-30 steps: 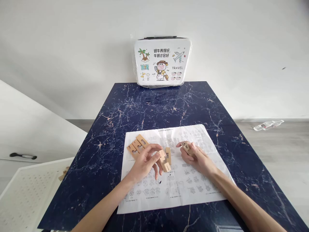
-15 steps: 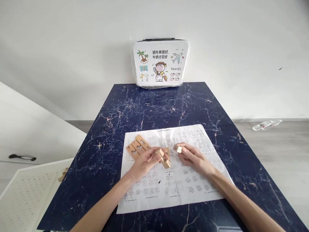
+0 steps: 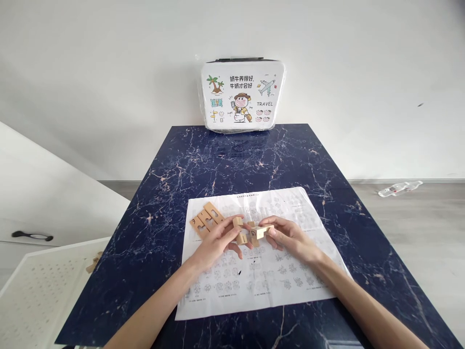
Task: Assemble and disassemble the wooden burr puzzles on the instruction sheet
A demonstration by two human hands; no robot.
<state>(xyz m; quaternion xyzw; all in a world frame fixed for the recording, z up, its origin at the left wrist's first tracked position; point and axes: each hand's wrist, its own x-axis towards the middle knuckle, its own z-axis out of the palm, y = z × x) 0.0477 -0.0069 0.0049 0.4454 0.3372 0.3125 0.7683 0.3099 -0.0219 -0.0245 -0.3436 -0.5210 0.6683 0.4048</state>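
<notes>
My left hand (image 3: 218, 240) pinches a small cluster of notched wooden puzzle bars (image 3: 240, 231) just above a printed instruction sheet (image 3: 261, 271). From the right, my right hand (image 3: 288, 237) grips another wooden bar (image 3: 260, 231) and holds it against that cluster, so the pieces touch between my fingers. Three more notched bars (image 3: 205, 219) lie side by side on the sheet, just left of my left hand. The sheet lies on a dark blue marbled table (image 3: 225, 160).
A white cartoon-printed case (image 3: 241, 94) stands at the table's far edge against the wall. A white perforated tray (image 3: 39, 291) with a wooden piece (image 3: 92, 264) sits lower left. A plastic bottle (image 3: 399, 188) lies on the floor at right.
My right hand has brought its wooden bar leftward until it meets the pieces in my left hand. My left hand has turned its cluster slightly.
</notes>
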